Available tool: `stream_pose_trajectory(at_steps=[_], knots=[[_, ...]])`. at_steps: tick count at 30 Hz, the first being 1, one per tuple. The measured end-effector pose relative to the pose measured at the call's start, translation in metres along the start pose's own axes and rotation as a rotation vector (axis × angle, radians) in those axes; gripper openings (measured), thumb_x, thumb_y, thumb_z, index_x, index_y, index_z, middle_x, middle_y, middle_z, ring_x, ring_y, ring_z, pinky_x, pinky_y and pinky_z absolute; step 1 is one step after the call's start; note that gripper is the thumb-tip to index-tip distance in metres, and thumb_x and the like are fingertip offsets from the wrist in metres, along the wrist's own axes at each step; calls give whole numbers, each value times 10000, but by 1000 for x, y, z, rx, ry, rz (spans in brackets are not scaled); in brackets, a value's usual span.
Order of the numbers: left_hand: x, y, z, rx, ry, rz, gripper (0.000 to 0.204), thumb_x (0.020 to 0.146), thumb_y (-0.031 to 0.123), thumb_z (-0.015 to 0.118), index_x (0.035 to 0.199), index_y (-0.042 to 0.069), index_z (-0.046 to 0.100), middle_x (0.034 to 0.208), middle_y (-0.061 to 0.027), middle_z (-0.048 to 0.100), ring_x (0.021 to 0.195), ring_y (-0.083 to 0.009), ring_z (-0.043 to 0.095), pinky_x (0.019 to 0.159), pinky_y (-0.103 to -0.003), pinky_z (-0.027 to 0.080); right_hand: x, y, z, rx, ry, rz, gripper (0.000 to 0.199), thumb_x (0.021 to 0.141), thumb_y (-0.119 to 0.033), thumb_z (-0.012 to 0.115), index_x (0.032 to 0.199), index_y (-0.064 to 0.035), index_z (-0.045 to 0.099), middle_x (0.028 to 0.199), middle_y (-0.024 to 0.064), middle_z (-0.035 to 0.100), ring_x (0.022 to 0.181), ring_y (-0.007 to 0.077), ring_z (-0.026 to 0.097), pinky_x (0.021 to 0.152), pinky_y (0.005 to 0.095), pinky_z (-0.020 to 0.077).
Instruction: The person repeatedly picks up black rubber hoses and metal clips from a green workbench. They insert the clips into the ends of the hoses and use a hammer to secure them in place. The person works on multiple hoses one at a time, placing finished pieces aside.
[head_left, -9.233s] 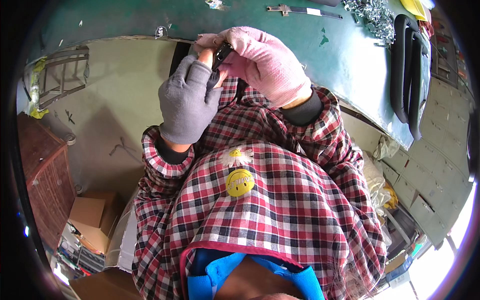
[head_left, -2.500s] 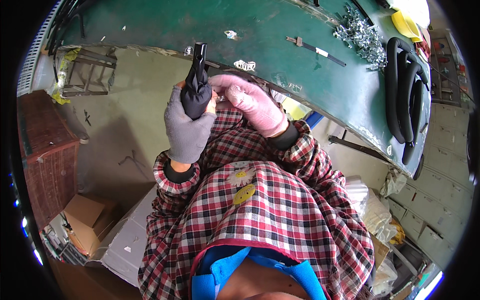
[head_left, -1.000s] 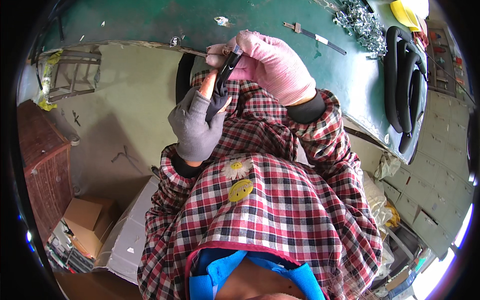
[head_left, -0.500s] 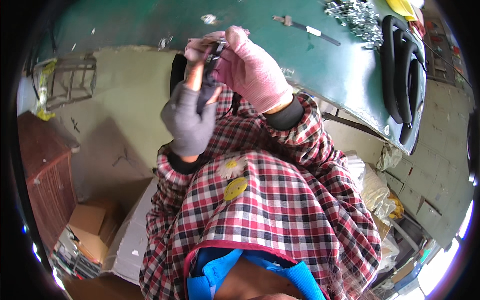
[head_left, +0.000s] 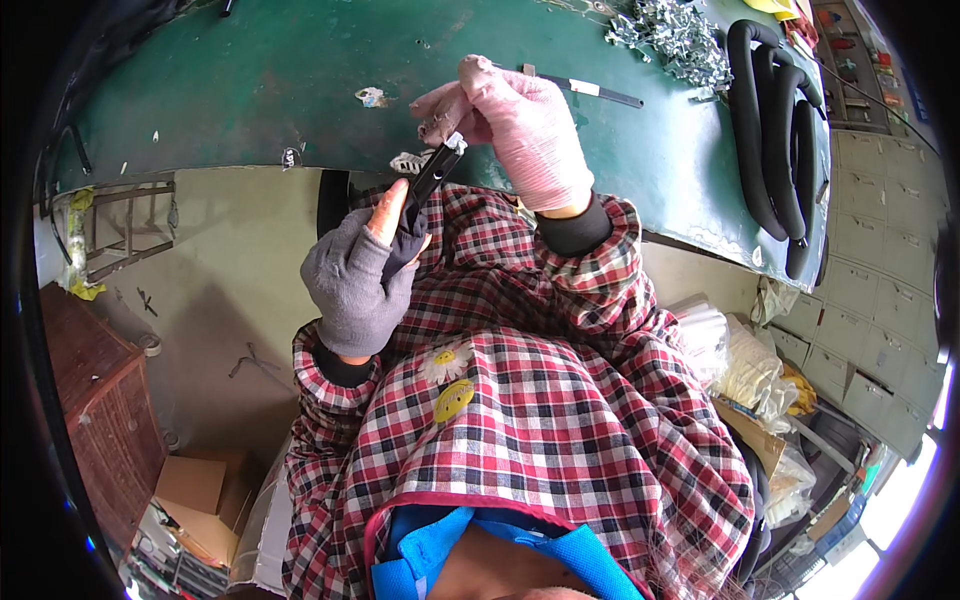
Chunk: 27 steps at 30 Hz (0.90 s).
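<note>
My left hand (head_left: pixel 352 275), in a grey glove with bare fingertips, is closed around a narrow black strip (head_left: pixel 428 178). The strip tilts up to the right and has a small silver metal piece (head_left: pixel 456 143) at its upper end. Just above that end is my right hand (head_left: pixel 525 135), in a pink glove, with its fingers curled together and pointing left. Whatever its fingertips may hold is hidden. A similar dark strip with a white label (head_left: pixel 585 88) lies on the green table (head_left: pixel 270 90) behind the right hand.
A heap of small silver metal clips (head_left: pixel 675 45) lies at the table's far right. Beside it are bent black foam-like tubes (head_left: pixel 765 130). A brown wooden cabinet (head_left: pixel 110 400) and an open cardboard box (head_left: pixel 195 485) stand at left; plastic bags (head_left: pixel 750 365) sit at right.
My hands have come apart: the left moved down and left with the strip, and the right drew off its upper end. The strip's metal tip now shows. The view has shifted slightly.
</note>
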<state>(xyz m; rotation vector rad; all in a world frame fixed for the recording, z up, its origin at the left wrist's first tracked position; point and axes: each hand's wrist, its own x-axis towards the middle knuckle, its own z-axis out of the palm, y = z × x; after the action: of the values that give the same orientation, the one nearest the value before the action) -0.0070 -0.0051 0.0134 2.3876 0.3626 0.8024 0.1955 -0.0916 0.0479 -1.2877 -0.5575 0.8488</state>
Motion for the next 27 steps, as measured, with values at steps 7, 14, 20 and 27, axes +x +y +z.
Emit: stream_pose_trajectory(at_steps=[7,14,20,27], knots=[[-3,24,-8,-59,96,303,583,766,16,806,1321,30,627,830,-118,670,656,-243,656,640,-330,527,31,-5,-15,-261,384,-110,365,1042,-226,565,927,86,714,765,115,730,642,148,683,682,287,572],[0,-18,12,-36,33,-123,617,773,64,811,1358,125,627,864,-81,665,702,-246,678,626,-356,532,5,-20,-89,-1368,200,-640,282,800,-173,743,1076,-117,719,1060,104,680,965,320,655,842,410,537],[2,-33,13,-1,-128,-249,593,837,116,801,1394,158,603,1017,-132,715,829,-250,713,756,-356,561,5,-18,-101,-1648,46,-386,135,785,-123,715,916,-97,736,975,106,683,920,326,658,823,422,538],[12,-25,0,-51,-216,-345,538,888,161,750,1404,169,598,1094,-147,723,877,-246,731,771,-352,564,10,-43,-99,-1755,-280,-191,118,762,-126,722,872,-85,734,885,137,676,862,350,683,772,441,551]])
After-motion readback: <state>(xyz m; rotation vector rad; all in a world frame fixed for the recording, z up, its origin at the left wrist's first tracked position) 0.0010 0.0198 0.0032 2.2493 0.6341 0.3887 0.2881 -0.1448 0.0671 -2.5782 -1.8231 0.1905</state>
